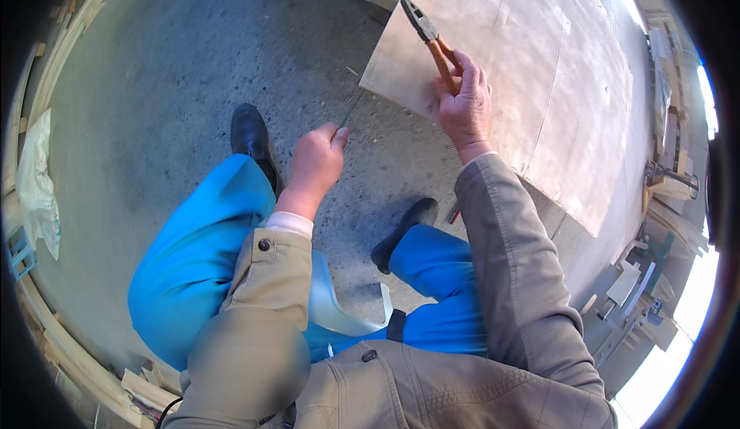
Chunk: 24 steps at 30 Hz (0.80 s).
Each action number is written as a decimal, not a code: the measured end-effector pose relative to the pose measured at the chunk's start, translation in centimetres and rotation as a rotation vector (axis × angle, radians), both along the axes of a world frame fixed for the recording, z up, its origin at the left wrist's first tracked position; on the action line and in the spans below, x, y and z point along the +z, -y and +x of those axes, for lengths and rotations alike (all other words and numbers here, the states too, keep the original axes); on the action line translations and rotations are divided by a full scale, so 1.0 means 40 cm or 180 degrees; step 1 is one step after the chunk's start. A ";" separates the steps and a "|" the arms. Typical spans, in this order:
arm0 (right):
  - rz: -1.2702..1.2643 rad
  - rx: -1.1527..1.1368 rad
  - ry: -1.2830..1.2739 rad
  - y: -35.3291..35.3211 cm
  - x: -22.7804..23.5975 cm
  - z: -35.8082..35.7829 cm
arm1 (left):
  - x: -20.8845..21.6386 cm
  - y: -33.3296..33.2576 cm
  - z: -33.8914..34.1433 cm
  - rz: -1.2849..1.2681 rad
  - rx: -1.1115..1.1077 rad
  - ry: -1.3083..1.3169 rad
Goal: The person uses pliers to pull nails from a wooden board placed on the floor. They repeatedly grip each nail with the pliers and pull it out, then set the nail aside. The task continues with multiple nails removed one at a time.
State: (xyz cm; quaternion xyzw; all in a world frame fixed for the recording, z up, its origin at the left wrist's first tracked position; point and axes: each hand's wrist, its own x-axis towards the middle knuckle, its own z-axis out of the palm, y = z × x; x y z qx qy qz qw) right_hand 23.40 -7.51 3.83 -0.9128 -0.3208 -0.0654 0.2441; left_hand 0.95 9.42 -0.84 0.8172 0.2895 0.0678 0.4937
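I see the pliers (430,40) in the upper middle of the frame, orange handles clamped inside my right hand (465,105), the dark jaws pointing up and left over the corner of a pale plywood sheet (555,82); whether those jaws are open or closed I cannot tell. Just left of centre, my left hand (317,159) has thumb and forefinger pinched together on a thin wire (353,109) that runs up toward the sheet's near corner; it is so fine I lose its far end against the concrete floor (177,82). Below, blue trousers (200,252) and two black shoes (250,136) straddle a white plastic stool (339,306). Stacked timber strips (69,352) curve along the lower left rim, with a white sack (37,182) at the far left. As I judge it, the wire could slip from that light pinch or whip back, since the pliers are well apart from it, and the plier tips could gouge the plywood face.
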 end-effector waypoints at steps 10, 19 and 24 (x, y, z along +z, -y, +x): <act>0.0091 -0.0034 0.0012 -0.009 0.003 -0.008 | 0.039 -0.008 0.019 -0.1827 0.0211 -0.0315; 0.0103 -0.0092 -0.0008 -0.015 -0.006 0.004 | 0.059 -0.021 0.036 0.0213 -0.0073 -0.0433; 0.0096 -0.0095 0.0031 -0.016 -0.004 0.005 | 0.083 -0.016 0.041 -0.0470 0.0031 -0.0346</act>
